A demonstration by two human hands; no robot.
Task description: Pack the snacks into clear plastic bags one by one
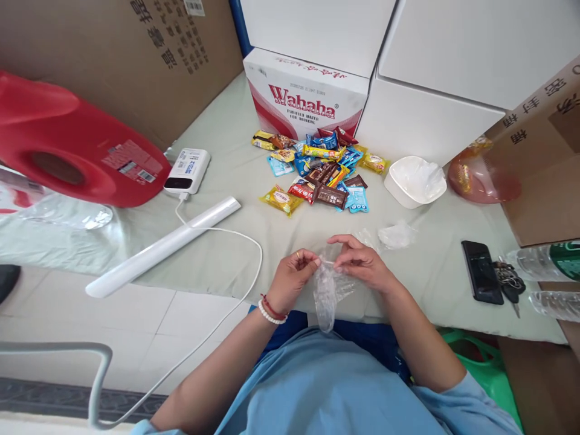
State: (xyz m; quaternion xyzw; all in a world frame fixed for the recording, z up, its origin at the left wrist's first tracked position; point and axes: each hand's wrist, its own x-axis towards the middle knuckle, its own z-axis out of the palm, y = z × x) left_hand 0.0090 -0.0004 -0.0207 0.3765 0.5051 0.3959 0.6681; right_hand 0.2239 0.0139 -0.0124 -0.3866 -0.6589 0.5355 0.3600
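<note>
Between my hands a clear plastic bag (327, 296) hangs down over the table's front edge. My left hand (294, 275) pinches the bag's upper rim between thumb and fingers. On the other side my right hand (362, 263) grips the same rim, its index finger raised and bent. Just beyond the right hand lies a crumpled piece of clear plastic (397, 234). Farther back is a pile of wrapped snacks (324, 169) in blue, yellow, red and brown packets. A white bowl (401, 190) with thin plastic inside stands to the pile's right.
A Wahaha carton (308, 96) backs the snacks. At left are a red jug (90, 139), a white power bank (188, 171) with a cable, and a long white tube (163, 248). At right lie a phone (482, 272), keys (512, 283) and clear bottles (555, 305).
</note>
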